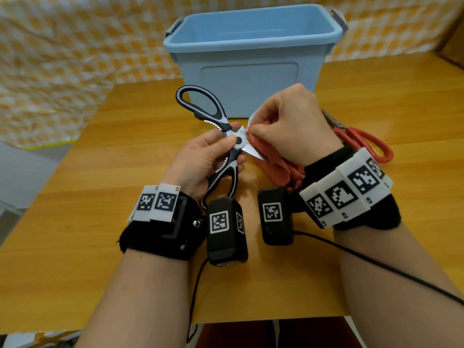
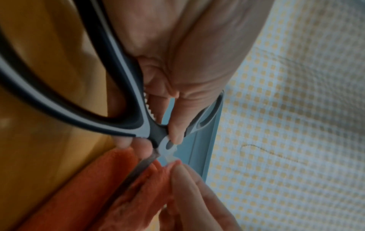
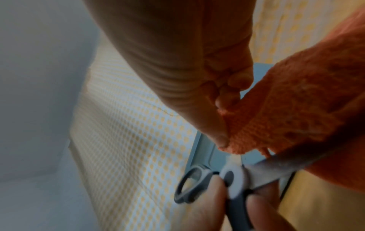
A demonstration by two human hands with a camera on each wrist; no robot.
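1. Nearest me, my left hand (image 1: 200,159) is gripping the black-and-white scissors (image 1: 238,141) near their pivot, opened wide, above the middle of the worktop (image 1: 100,197).
2. My right hand (image 1: 293,126) is pinching an orange cloth (image 1: 276,164) against one blade.

The kitchen scissors (image 1: 238,141) have black handles edged in white and silvery blades. The cloth (image 1: 276,164) is orange-red. The bin (image 1: 251,79) is pale blue. The second scissors (image 1: 361,133) have red handles. The table (image 1: 100,197) is honey-yellow wood, and the backdrop (image 1: 62,59) is checked yellow and white.
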